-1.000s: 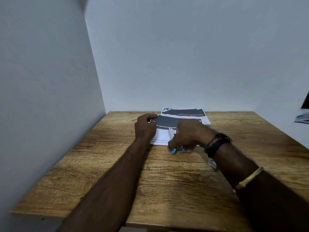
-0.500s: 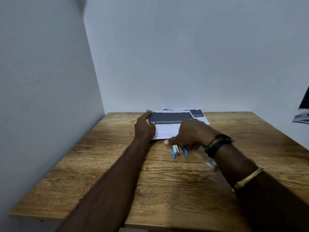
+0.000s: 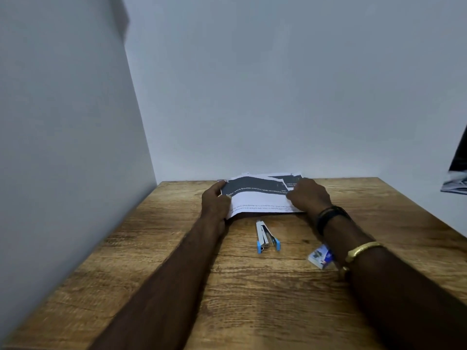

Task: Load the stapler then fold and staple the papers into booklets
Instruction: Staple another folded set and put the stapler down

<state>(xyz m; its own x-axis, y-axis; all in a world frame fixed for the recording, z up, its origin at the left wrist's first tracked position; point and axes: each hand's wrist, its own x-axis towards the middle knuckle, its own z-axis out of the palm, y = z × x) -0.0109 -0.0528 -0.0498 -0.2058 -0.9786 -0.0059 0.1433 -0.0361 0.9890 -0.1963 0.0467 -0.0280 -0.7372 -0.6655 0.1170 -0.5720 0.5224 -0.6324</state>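
Wood-grain brown bench [image 3: 252,299] set into a corner of plain grey walls [image 3: 278,97]. At the far end, between both hands: printed papers [image 3: 262,202] with a dark band across the top. Left hand [image 3: 214,203] curled round their left edge, thumb on top. Right hand [image 3: 309,195] bent over the right edge, gripping too. Nearer than the hands, blue stapler [image 3: 266,237] lying untouched. Small staple box [image 3: 320,257] just beside the right forearm.

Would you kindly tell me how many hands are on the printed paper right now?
2. The left hand grips the paper at its left edge, and the right hand holds its right edge. The stapler lies untouched, nearer the person.
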